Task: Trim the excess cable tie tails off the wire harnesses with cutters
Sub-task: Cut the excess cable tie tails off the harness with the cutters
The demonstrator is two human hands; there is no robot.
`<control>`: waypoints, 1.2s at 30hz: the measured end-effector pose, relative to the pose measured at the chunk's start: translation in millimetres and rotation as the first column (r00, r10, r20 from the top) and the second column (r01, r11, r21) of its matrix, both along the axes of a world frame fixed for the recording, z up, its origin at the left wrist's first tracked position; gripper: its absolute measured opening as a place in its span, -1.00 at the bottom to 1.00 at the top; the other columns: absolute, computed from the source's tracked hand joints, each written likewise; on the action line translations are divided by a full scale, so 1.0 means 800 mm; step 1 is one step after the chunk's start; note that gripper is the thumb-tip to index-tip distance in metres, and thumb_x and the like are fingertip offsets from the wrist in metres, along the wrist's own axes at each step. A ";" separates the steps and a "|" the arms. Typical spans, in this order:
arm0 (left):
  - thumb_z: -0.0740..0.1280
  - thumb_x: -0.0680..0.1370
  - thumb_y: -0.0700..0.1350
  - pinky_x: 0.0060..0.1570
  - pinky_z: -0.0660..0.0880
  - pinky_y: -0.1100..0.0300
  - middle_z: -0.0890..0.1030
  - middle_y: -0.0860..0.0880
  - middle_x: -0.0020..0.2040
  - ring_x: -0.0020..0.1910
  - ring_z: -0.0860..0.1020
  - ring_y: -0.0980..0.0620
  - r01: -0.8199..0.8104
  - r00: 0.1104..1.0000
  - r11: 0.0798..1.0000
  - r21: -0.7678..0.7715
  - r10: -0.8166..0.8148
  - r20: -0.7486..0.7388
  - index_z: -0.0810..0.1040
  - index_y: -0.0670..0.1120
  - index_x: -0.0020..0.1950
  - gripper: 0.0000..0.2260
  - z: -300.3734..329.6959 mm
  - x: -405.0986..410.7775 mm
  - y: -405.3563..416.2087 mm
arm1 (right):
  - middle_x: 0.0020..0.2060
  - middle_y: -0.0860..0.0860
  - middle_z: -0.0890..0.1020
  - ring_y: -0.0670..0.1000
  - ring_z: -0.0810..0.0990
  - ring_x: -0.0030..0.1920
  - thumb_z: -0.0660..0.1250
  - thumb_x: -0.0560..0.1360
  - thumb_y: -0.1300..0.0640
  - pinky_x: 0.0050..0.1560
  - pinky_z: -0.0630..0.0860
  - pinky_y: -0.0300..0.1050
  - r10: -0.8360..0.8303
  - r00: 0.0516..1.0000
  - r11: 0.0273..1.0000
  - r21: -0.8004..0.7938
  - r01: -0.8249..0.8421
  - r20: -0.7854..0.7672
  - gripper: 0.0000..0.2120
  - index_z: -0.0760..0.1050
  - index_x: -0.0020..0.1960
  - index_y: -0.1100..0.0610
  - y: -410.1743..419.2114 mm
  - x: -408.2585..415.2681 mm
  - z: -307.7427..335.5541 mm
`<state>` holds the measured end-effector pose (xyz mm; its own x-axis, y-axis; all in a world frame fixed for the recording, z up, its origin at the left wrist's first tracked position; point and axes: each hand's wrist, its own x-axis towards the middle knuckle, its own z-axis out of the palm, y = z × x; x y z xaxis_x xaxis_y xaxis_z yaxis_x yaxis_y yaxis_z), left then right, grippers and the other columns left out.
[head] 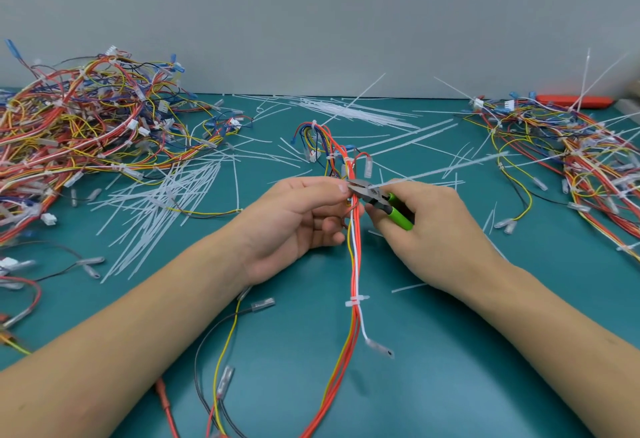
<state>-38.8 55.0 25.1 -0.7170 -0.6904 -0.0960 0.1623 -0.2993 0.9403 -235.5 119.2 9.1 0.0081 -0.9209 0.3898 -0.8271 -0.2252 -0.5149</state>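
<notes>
Seen from above, two bare forearms reach over a teal, smooth-surfaced bench (450,385). The left hand (294,222) holds a wire harness (355,264), a slim bundle of orange, yellow and white insulated wires running from the near edge up between both hands. Its thumb and forefinger pinch the bundle at the top, while the other fingers (329,229) curl loosely beneath. The right hand (429,229) grips small cutters (375,196) with bright green rubbery handles and a dark metal head; its fingers wrap round the handles. The metal tips sit right against the harness, just beside the left fingertips, at the base of a long translucent white cable tie tail (446,169) that sticks out to the right. Whether the blades are closed on it is too small to tell. Lower on the same bundle sits a trimmed white cable tie (356,300). A tangled heap of multicoloured harnesses (79,125) lies far left, and another heap (571,153) far right. Thin, stiff white plastic offcuts (166,209) lie scattered across the bench. A flat orange object (571,101) lies at the back right.
</notes>
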 end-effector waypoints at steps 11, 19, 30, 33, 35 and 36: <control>0.35 0.52 -0.10 -0.29 0.53 0.28 0.61 0.03 -0.33 -0.39 0.37 0.11 -0.003 1.000 1.000 0.020 0.003 -0.004 0.59 -0.17 0.06 -0.81 -0.002 -0.001 -0.004 | -0.29 -0.06 0.56 0.03 0.49 -0.20 0.35 0.54 0.04 -0.14 0.49 0.05 0.012 1.000 1.000 -0.004 -0.012 -0.011 -0.91 0.58 -0.10 0.03 -0.001 0.001 0.003; 0.35 0.54 -0.09 -0.28 0.53 0.27 0.60 0.04 -0.33 -0.39 0.36 0.11 0.003 1.000 1.000 0.007 -0.003 -0.007 0.62 -0.10 -0.08 -0.89 -0.001 0.000 -0.003 | -0.36 -0.06 0.51 0.06 0.46 -0.26 0.34 0.55 0.07 -0.18 0.49 0.09 0.006 1.000 1.000 0.013 -0.006 -0.004 -0.89 0.53 -0.14 0.05 0.001 0.001 0.005; 0.29 0.60 -0.15 -0.26 0.52 0.25 0.58 0.05 -0.38 -0.38 0.34 0.09 0.009 1.000 1.000 -0.008 -0.009 -0.009 0.62 -0.08 -0.12 -0.85 0.000 0.000 0.000 | -0.42 0.04 0.48 0.19 0.46 -0.29 0.22 0.48 -0.08 -0.25 0.53 0.18 -0.032 0.999 0.994 0.106 0.030 0.019 -0.73 0.49 -0.21 0.11 0.003 0.004 0.009; 0.30 0.58 -0.13 -0.25 0.53 0.26 0.59 0.06 -0.38 -0.38 0.33 0.09 0.011 1.000 1.000 -0.015 -0.011 -0.004 0.57 -0.15 0.01 -0.89 0.001 0.000 0.000 | -0.42 0.05 0.48 0.20 0.46 -0.29 0.26 0.50 0.02 -0.25 0.54 0.19 -0.027 1.000 0.993 0.115 0.026 0.012 -0.82 0.50 -0.19 0.11 0.003 0.003 0.008; 0.33 0.54 -0.11 -0.25 0.53 0.26 0.60 0.05 -0.37 -0.38 0.34 0.09 0.009 1.000 1.000 -0.012 -0.009 0.000 0.56 -0.19 0.11 -0.79 0.000 0.000 0.000 | -0.44 0.04 0.43 0.19 0.43 -0.31 0.32 0.55 0.10 -0.27 0.52 0.20 -0.031 1.000 0.994 0.104 0.031 0.000 -0.81 0.46 -0.22 0.10 0.002 0.001 0.005; 0.34 0.53 -0.10 -0.25 0.53 0.26 0.60 0.05 -0.36 -0.38 0.34 0.09 0.007 1.000 1.000 -0.010 -0.007 0.002 0.56 -0.21 0.16 -0.73 0.000 0.000 0.000 | -0.46 0.02 0.41 0.18 0.41 -0.33 0.34 0.58 0.10 -0.29 0.50 0.19 -0.033 0.999 0.996 0.087 0.033 0.002 -0.77 0.45 -0.24 0.08 0.003 0.001 0.003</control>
<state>-39.0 54.9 25.1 -0.7217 -0.6862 -0.0907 0.1586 -0.2914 0.9434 -234.7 121.6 11.7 -0.0242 -0.9509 0.3086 -0.8318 -0.1521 -0.5338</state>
